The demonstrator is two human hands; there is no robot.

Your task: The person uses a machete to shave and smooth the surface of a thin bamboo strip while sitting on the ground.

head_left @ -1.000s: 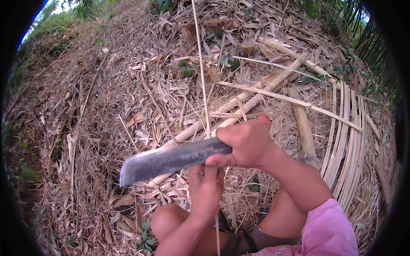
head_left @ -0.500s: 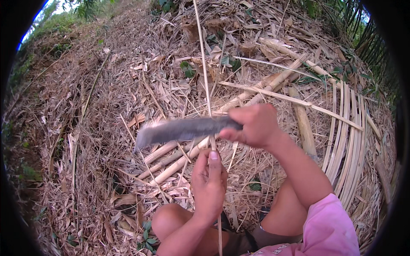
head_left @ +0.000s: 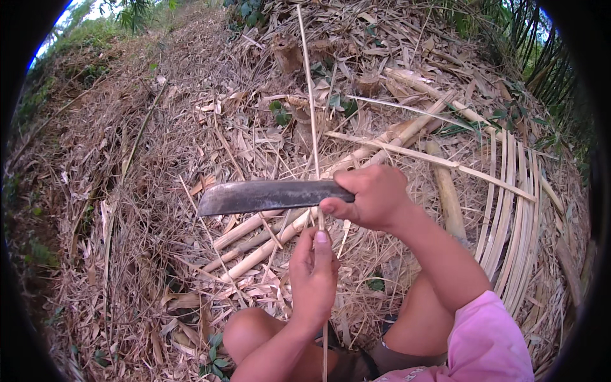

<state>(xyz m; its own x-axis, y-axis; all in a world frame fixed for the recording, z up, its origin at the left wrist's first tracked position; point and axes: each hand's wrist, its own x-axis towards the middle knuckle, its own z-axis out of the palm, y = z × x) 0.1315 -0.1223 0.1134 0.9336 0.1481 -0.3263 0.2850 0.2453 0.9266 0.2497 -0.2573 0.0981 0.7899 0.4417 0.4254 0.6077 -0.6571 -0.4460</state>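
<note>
My right hand (head_left: 377, 197) is closed around the grip end of a machete (head_left: 264, 197), its broad dark blade pointing left. The blade lies across a long thin bamboo strip (head_left: 310, 95), hiding a short stretch of it. Below the blade, my left hand (head_left: 313, 277) pinches this strip, thumb on top. From there the strip runs away from me past the blade and back down between my legs. The machete's handle is mostly covered by my right fingers.
Several split bamboo strips (head_left: 509, 210) lie side by side at the right, with a long slat (head_left: 439, 162) reaching toward them. Bamboo poles (head_left: 264, 251) rest on the dry leaf litter ahead of my knees. Cut stumps (head_left: 287, 54) stand farther off.
The machete blade, blurred before, now appears sharp and more level. My right hand has shifted slightly left and down. My left hand keeps its pinch on the strip.
</note>
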